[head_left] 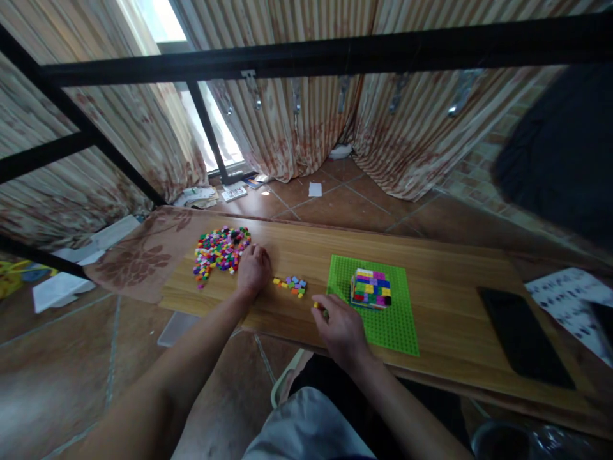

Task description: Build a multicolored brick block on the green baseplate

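My left hand [253,268] rests on the wooden table at the right edge of a heap of small coloured toy bricks [218,252]. Its fingers are curled in, and what they hold, if anything, is hidden. My right hand [339,324] pinches a small yellow toy brick [316,305] between thumb and fingers, near the left edge of a green studded baseplate [402,319]. On that baseplate stands a block built of many-coloured bricks [371,287]. A small group of loose bricks [291,285], orange, yellow, blue and purple among them, lies between my hands.
A dark flat slab [524,335] lies at the table's right end. Black metal bars [306,61] cross above the far side, with clips hanging below. A patterned cloth [143,252] adjoins the table's left end. Printed sheets [569,303] lie at the far right.
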Available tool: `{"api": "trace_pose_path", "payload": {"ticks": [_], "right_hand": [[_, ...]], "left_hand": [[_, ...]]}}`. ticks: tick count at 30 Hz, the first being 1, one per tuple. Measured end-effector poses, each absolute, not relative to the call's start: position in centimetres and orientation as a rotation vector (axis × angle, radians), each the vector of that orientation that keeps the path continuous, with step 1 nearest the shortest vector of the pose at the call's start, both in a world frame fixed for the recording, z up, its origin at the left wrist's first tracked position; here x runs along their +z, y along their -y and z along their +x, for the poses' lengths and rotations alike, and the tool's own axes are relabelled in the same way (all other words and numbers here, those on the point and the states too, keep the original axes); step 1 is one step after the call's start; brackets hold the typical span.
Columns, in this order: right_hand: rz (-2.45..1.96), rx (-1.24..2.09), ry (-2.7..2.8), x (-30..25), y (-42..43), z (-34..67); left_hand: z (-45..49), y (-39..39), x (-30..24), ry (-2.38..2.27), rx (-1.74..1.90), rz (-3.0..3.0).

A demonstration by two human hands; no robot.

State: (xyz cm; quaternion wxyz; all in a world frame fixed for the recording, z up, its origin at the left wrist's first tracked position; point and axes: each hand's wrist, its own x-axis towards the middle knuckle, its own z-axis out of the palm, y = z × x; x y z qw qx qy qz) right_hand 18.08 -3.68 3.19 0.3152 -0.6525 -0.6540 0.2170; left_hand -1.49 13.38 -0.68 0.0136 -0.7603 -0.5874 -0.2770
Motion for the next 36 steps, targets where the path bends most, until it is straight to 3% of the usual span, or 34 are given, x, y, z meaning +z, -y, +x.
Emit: {"api": "trace_pose_path", "payload": {"ticks": [6, 17, 36], "right_hand": [[-1.926, 0.42, 2.004, 2.0, 0.6, 17.0], [-1.832, 0.349, 2.203, 2.7, -0.6, 16.4], [-1.855, 0.36, 2.142, 2.1, -0.2, 16.4]], "left_hand": [[-1.5, -13.4, -0.7, 1.846, -0.881, -2.373], [-1.6, -13.5, -0.8, 1.805, -0.899, -2.385], [-1.6, -13.5, -0.8, 1.843, -0.897, -2.381]]}}
